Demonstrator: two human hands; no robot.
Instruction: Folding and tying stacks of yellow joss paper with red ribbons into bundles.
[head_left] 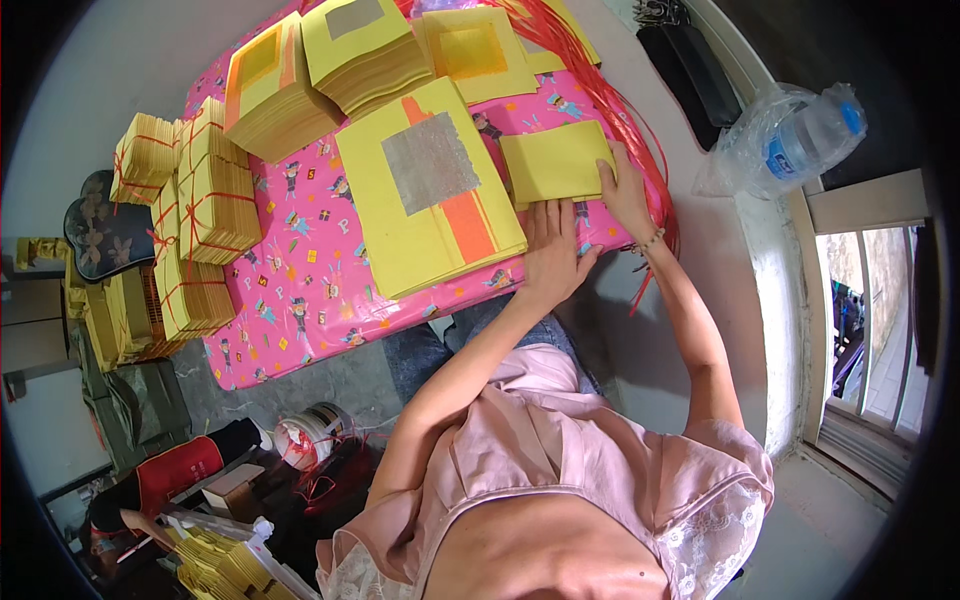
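A folded yellow paper (556,160) lies at the right side of the pink-covered table. Its right edge is held by my right hand (628,200), thumb on top and fingers along the edge. My left hand (555,255) lies flat at the paper's near edge, thumb spread, fingertips touching the paper or just under it. Left of the hands is a stack of yellow sheets (370,190), its top one bearing a silver square (432,162) and an orange stripe.
Tall stacks of yellow paper (385,85) stand at the back. Bundles tied with red string (215,210) line the left edge. Red strings (625,110) hang over the right edge. A bagged plastic bottle (805,145) sits at the right on a ledge.
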